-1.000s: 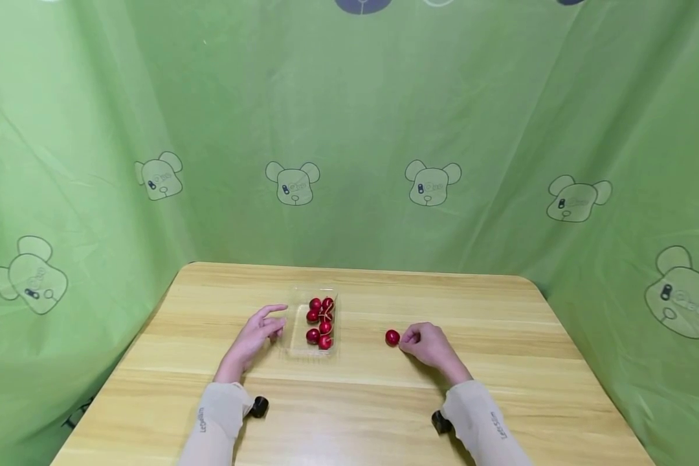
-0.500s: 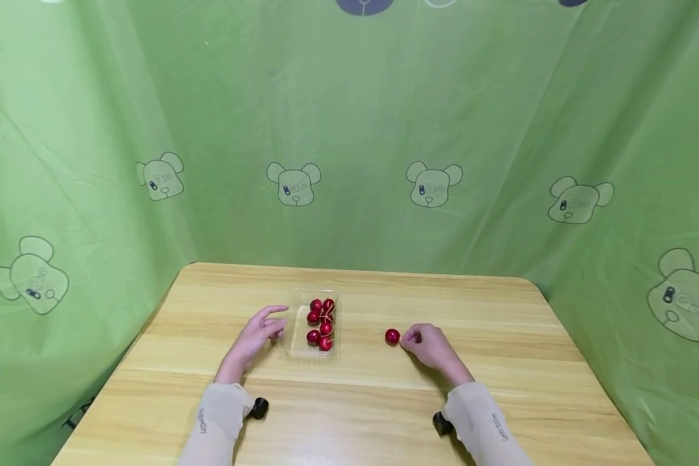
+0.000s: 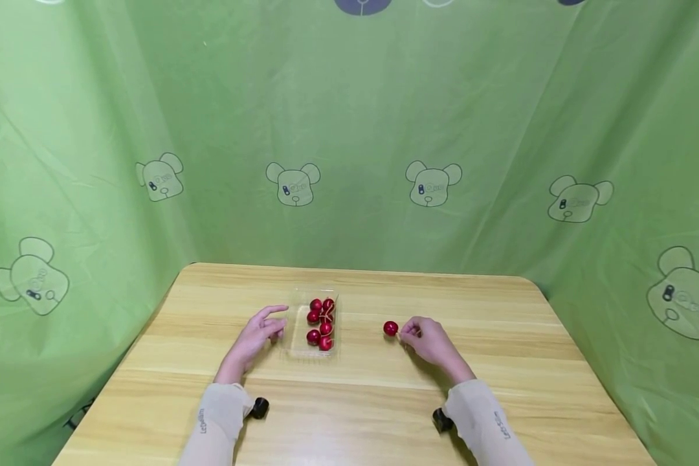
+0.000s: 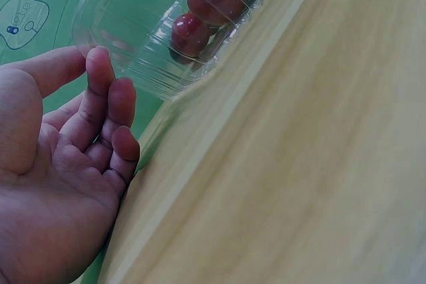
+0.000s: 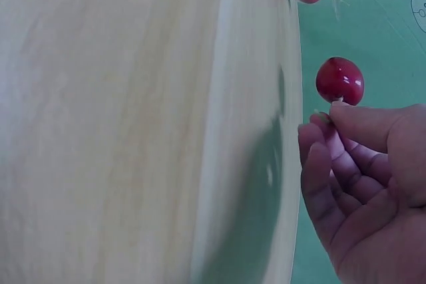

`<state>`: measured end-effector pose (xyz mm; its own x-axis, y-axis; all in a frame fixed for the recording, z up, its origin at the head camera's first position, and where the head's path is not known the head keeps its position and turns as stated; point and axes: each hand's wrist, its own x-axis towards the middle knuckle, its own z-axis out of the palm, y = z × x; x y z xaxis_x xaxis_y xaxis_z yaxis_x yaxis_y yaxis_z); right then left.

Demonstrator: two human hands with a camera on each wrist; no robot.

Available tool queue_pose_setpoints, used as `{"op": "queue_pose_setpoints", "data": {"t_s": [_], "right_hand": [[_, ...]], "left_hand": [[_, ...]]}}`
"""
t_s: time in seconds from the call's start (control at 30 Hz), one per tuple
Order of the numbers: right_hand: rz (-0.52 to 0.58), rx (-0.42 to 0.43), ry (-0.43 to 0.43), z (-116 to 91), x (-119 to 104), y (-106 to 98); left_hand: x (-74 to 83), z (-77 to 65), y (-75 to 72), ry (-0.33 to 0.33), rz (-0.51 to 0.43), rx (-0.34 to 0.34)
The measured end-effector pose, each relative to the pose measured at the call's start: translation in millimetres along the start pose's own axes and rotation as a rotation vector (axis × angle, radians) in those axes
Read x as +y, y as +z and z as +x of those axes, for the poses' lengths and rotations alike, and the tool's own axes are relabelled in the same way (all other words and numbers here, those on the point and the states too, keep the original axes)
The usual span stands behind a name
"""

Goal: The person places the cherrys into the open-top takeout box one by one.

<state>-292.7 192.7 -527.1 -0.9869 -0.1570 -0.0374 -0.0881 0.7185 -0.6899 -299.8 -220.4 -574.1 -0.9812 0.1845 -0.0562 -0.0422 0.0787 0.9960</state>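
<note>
My right hand (image 3: pixel 430 340) pinches a red cherry (image 3: pixel 391 328) by its short stem between thumb and fingertips. In the right wrist view that cherry (image 5: pixel 340 81) hangs out beyond the thumb tip, its shadow falling on the tabletop. My left hand (image 3: pixel 259 335) lies at the left side of a clear plastic container (image 3: pixel 297 331), fingers loosely bent. From the left wrist, the thumb and index fingertips (image 4: pixel 100 58) come right at the container's near end. Several red cherries (image 3: pixel 325 329), some with stems, are gathered along the container's right side.
The light wooden table (image 3: pixel 349 401) has rounded far corners. Green curtains (image 3: pixel 361 226) printed with bear heads stand behind it and on both sides. A small black device (image 3: pixel 259 408) sits at the left wrist, another black device (image 3: pixel 443 421) at the right.
The cherry at my right hand has risen slightly and shifted a little left, its stem now visible in the fingers. My left hand and the container have stayed in place.
</note>
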Motion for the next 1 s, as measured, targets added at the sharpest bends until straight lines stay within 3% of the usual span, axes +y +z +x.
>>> {"op": "queue_pose_setpoints", "data": {"t_s": [0.47, 1.0], "right_hand": [[0.123, 0.003, 0.014, 0, -4, -2], [0.091, 0.049, -0.077, 0, -12, -9]], "left_hand": [[1.0, -0.3, 1.0, -0.010, -0.008, 0.015], [0.0, 1.1, 1.1, -0.012, -0.016, 0.008]]}}
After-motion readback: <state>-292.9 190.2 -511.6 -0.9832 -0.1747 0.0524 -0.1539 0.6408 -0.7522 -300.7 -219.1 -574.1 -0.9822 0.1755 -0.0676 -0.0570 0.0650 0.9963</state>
